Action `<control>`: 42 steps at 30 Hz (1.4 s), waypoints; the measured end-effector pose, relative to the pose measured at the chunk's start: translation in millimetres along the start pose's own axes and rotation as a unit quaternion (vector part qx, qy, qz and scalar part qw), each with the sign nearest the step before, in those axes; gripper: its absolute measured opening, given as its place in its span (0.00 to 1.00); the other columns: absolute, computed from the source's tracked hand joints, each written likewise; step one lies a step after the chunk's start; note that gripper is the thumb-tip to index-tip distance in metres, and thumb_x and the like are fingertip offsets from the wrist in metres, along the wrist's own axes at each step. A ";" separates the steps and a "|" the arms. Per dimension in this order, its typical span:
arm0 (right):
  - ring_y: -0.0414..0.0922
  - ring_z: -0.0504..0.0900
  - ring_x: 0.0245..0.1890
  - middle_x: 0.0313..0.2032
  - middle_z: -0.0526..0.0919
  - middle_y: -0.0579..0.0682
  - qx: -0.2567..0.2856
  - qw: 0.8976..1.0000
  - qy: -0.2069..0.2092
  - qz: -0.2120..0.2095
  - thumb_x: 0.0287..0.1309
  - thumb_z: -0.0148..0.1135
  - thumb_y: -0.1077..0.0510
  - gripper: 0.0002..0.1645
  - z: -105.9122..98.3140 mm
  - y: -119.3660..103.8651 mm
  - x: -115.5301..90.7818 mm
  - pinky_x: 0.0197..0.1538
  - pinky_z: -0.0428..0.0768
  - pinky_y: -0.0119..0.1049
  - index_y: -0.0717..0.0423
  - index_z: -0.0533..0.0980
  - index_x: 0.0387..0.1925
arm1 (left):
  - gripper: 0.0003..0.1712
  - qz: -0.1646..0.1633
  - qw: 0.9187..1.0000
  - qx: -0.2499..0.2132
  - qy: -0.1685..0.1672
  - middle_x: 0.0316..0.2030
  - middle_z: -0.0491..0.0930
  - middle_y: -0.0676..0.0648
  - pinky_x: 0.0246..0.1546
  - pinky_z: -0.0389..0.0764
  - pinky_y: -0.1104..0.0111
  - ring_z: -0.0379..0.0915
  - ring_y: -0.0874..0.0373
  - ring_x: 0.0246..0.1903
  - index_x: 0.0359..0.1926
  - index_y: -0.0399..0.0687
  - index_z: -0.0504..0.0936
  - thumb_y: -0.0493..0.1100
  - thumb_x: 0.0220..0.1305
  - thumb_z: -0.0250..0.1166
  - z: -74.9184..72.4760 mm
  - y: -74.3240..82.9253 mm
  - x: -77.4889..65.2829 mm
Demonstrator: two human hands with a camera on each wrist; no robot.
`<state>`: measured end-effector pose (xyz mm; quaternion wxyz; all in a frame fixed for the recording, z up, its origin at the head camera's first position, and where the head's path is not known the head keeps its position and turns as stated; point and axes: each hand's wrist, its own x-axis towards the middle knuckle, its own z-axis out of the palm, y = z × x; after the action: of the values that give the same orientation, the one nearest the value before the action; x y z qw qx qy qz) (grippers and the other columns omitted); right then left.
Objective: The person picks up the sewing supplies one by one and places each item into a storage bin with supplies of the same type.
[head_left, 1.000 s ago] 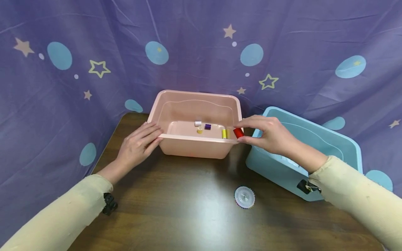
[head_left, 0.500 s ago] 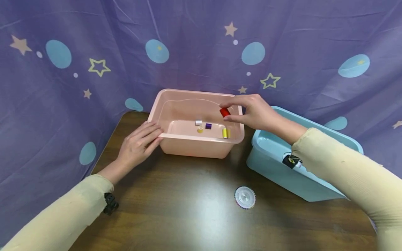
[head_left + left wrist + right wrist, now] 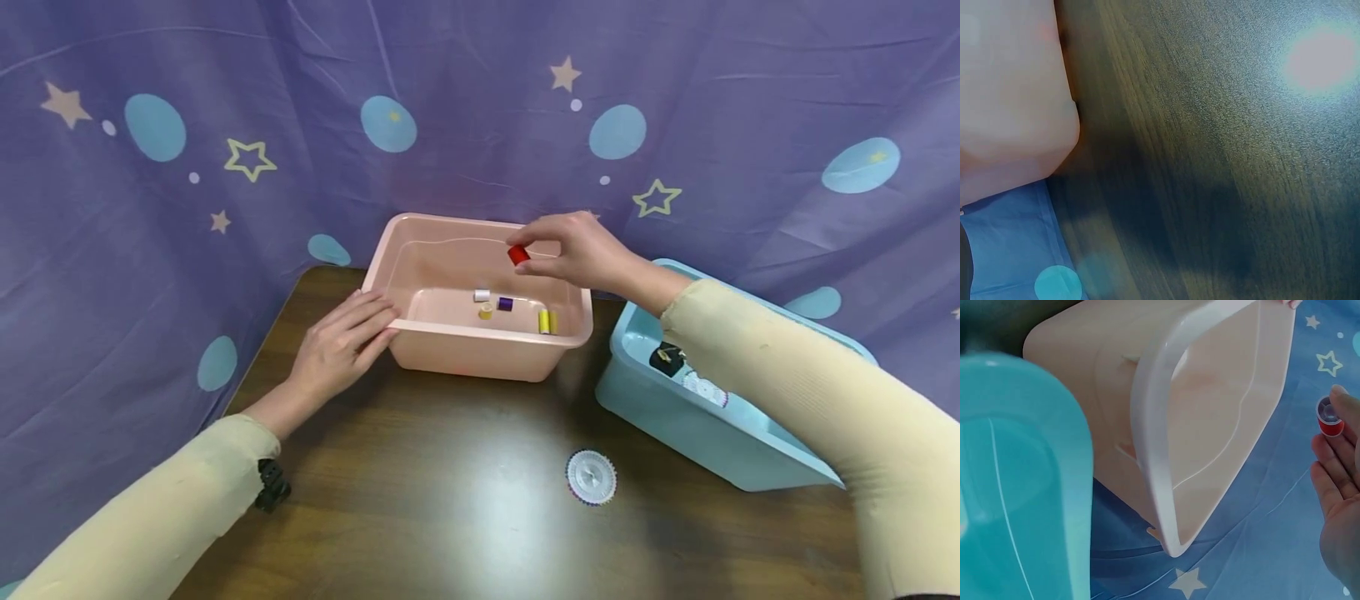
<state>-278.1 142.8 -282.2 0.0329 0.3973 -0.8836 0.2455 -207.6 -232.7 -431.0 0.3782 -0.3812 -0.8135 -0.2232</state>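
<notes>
Thumb and fingers of my right hand (image 3: 581, 250) pinch a red thread spool (image 3: 518, 255) above the pink plastic bin (image 3: 480, 332). In the right wrist view, the end of the red spool (image 3: 1330, 415) shows between thumb and fingers. My left hand (image 3: 337, 350) holds the bin's front left corner, fingers over the rim and thumb at the front. On the bin's floor lie a white spool (image 3: 482, 295), a purple spool (image 3: 506, 304), a pale yellow spool (image 3: 486, 312) and a bright yellow spool (image 3: 544, 322). The left wrist view shows no hand clearly.
A blue bin (image 3: 675, 425) stands at the right, partly under my right forearm, with a wheel of pins (image 3: 705, 388) inside. Another pin wheel (image 3: 592, 477) lies on the brown wooden table (image 3: 420, 500). A purple curtain (image 3: 480, 108) hangs behind both bins.
My right hand has carried the red spool up and left, from the pink bin's right front corner to above its back right part. The left hand has stayed at the rim.
</notes>
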 end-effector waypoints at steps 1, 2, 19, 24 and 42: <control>0.45 0.88 0.49 0.50 0.92 0.50 -0.002 1.000 -0.006 0.003 0.60 0.82 0.54 0.24 0.6 1.3 2.6 0.55 0.87 0.45 0.54 0.88 0.57 | 0.24 -0.001 1.000 -0.002 0.000 0.53 0.89 0.38 0.79 0.68 0.58 0.84 0.36 0.57 0.55 0.37 0.90 0.53 0.83 0.60 0.1 0.1 0.5; 0.45 0.88 0.49 0.50 0.92 0.50 -0.006 1.000 -0.010 0.004 0.60 0.82 0.54 0.24 1.2 2.7 5.2 0.55 0.87 0.45 0.54 0.88 0.57 | 0.23 -0.002 1.000 -0.003 0.001 0.54 0.89 0.38 0.79 0.68 0.58 0.84 0.36 0.57 0.55 0.37 0.90 0.53 0.82 0.60 0.2 0.2 0.9; 0.53 0.88 0.56 0.54 0.90 0.54 -0.019 0.997 -0.068 0.029 0.65 0.78 0.56 0.21 7.9 20.0 39.1 0.64 0.85 0.51 0.56 0.87 0.57 | 0.25 -0.016 1.000 0.008 -0.007 0.53 0.89 0.37 0.79 0.68 0.58 0.84 0.37 0.58 0.57 0.38 0.89 0.54 0.83 0.59 0.4 0.8 -0.2; 0.52 0.87 0.58 0.55 0.90 0.56 -0.024 0.992 -0.111 0.052 0.66 0.77 0.57 0.22 14.2 23.0 48.1 0.67 0.83 0.50 0.58 0.86 0.59 | 0.24 -0.021 1.000 0.011 -0.012 0.54 0.89 0.38 0.79 0.68 0.58 0.83 0.37 0.59 0.56 0.38 0.90 0.54 0.82 0.60 -0.3 0.9 -1.6; 0.53 0.87 0.57 0.52 0.90 0.58 -0.033 0.984 -0.165 0.050 0.65 0.76 0.60 0.19 38.7 38.8 66.0 0.66 0.83 0.47 0.62 0.85 0.56 | 0.24 -0.021 1.000 0.011 -0.011 0.54 0.89 0.38 0.77 0.70 0.55 0.83 0.38 0.59 0.55 0.37 0.90 0.53 0.82 0.60 -0.1 4.2 -0.9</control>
<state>-345.6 101.6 -315.3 -0.1127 0.3868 -0.9032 0.1480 -203.9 -230.6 -431.3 0.3687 -0.3625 -0.8278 -0.2176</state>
